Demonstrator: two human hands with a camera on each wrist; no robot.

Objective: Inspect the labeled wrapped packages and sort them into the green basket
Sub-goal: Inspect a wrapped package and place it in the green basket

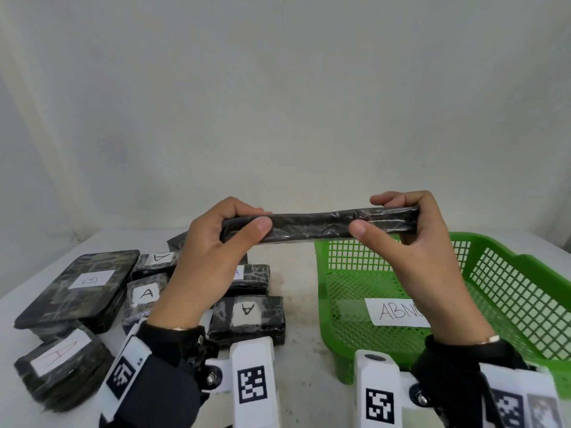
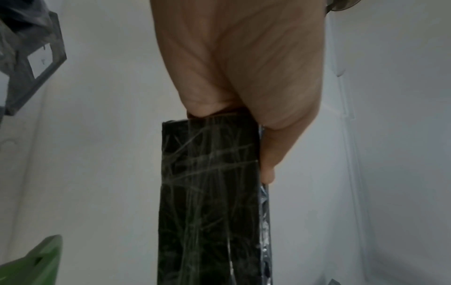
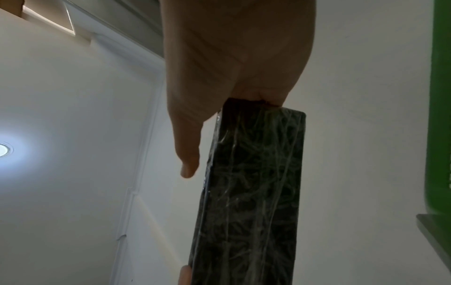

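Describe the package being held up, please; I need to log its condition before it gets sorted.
The held package is a long, flat, dark slab wrapped in shiny, wrinkled clear film. It is held level and edge-on above the table, its right end over the green basket. The left hand and right hand each pinch one end between thumb and fingers. No label shows on it.
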